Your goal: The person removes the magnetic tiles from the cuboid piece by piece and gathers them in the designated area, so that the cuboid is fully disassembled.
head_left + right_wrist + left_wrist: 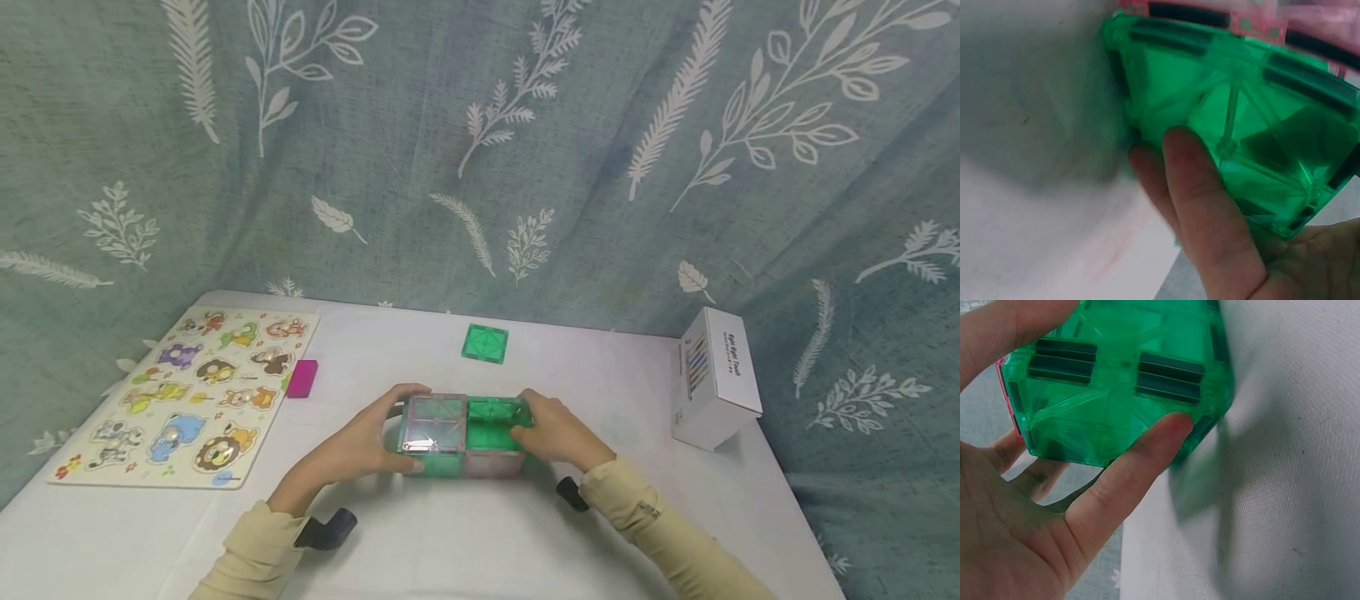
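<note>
A low box built of clear green and pink magnetic tiles [435,423] stands on the white table in the head view. Its left half has a clear pinkish tile on top; the right half is open above, showing green inside. My left hand [360,442] grips the left end, with thumb and fingers on opposite sides. In the left wrist view, its fingers lie against a green end tile [1113,369]. My right hand [561,432] holds the right end wall, thumb at the open top. Two of its fingers press the outer green tile [1210,125] in the right wrist view.
A loose green magnetic tile [485,343] lies flat behind the box. On the left are an animal puzzle board [172,396] and a magenta block [302,379]. A white carton [716,379] stands at the right. A patterned cloth [480,167] hangs behind the table.
</note>
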The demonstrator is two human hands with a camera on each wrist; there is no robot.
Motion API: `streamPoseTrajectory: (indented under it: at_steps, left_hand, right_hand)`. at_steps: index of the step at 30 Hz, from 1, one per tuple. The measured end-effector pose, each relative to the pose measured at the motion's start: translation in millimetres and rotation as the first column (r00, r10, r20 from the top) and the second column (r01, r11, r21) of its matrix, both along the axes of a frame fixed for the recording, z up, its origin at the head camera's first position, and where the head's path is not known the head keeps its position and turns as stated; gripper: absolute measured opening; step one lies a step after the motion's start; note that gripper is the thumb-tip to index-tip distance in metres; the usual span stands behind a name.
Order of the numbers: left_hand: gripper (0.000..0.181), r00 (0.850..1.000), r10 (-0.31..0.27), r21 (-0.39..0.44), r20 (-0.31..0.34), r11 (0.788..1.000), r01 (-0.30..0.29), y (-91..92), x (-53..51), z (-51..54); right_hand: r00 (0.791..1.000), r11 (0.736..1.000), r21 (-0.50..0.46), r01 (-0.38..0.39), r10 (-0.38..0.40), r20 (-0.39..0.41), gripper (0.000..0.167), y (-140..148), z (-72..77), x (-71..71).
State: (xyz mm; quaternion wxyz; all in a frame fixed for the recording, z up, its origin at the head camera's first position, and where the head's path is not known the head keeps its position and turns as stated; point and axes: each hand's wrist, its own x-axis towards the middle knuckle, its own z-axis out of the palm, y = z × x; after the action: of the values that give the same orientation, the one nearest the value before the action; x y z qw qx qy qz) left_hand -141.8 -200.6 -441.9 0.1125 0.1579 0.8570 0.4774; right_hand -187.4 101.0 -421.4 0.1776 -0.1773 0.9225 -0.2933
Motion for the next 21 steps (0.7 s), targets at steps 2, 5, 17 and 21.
streamPoseTrajectory:
  at_steps: [2, 5, 17, 21]
  left_hand:
    - [0.095, 1.000, -0.003, 0.002, -0.002, 1.000, 0.003, 0.7, -0.6, 0.6]
    - [0.095, 1.000, -0.005, -0.004, -0.011, 1.000, 0.005, 0.2, -0.3, 1.0]
    - [0.094, 1.000, 0.006, -0.015, -0.008, 1.000, -0.006, -2.1, 2.0, -1.0]
    - [0.094, 1.000, -0.004, -0.008, -0.016, 1.000, 0.004, 0.9, -1.2, -0.9]
  right_hand:
    - [1.000, 1.000, 0.003, 0.023, -0.023, 0.000, 0.038, 5, -1.4, -1.9]
    - [0.998, 0.998, -0.011, 0.062, -0.062, 0.007, 0.033, 11, -4.2, -4.3]
    - [0.983, 0.987, -0.109, 0.117, -0.099, 0.154, 0.033, 30, -15.2, -15.1]
    - [0.976, 0.990, -0.091, 0.111, -0.091, 0.197, 0.038, 38, -13.3, -24.4]
